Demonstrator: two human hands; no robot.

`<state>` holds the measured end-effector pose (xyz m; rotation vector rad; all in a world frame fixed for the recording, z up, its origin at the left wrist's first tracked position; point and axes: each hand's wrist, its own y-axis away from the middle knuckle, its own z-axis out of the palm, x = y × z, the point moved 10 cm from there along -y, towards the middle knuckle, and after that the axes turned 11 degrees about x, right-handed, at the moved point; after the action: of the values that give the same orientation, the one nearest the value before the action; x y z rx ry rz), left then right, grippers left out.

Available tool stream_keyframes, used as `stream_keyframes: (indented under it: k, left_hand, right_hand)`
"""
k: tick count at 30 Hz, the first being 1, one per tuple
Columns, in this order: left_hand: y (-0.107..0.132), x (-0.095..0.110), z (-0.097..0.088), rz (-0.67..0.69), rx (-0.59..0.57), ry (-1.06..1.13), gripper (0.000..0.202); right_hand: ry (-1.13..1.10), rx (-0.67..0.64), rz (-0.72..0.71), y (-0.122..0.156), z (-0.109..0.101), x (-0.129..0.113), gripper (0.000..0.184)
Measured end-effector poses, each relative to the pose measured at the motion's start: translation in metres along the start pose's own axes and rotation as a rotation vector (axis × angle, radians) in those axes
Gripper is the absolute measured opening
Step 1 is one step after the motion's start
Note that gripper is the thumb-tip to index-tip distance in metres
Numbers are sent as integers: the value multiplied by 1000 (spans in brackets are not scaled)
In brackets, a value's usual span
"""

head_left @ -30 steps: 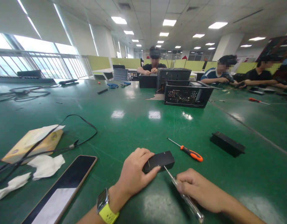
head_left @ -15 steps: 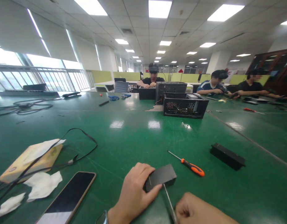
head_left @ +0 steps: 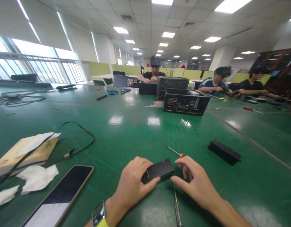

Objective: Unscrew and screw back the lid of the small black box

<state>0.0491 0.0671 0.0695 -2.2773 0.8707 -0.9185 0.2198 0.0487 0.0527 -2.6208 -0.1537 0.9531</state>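
My left hand (head_left: 137, 179) is closed around the left part of a small black rectangular box (head_left: 159, 170), thumb along its near side and fingers over the top. Close to the box's right end is my right hand (head_left: 195, 179), with thumb and fingers apart and nothing between them. A screwdriver with a clear handle (head_left: 178, 212) lies on the table below the box, its shaft pointing up towards it. Behind my right hand lies an orange screwdriver (head_left: 180, 155), its handle mostly hidden. A second black oblong part (head_left: 224, 152) rests farther right.
On the left are a phone (head_left: 65, 192), crumpled tissues (head_left: 39, 178), a tissue pack (head_left: 47, 149) and a black cable (head_left: 88, 143). A black computer case (head_left: 185, 104) stands farther back on the green table (head_left: 126, 135). Several people sit around the table.
My right hand has let go of the clear-handled screwdriver, which now lies on the table, and has moved up beside the box with fingers spread. My left hand still holds the box.
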Motion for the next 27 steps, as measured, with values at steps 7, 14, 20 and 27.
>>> stream_keyframes:
  k: [7,14,20,27]
  left_hand:
    - [1,1,0,43,-29,-11,33]
    - [2,4,-4,124,24,-43,47]
    - [0,3,-13,133,70,-104,66]
    - [0,-5,-20,98,149,-137,55]
  right_hand:
    - [141,-292,-230,-23,24,-34,58]
    - [231,-427,-290,-39,35,-41,43]
    - [202,-381,-277,-47,12,-33,29]
    - [320,-25,-6,-95,-68,69,39]
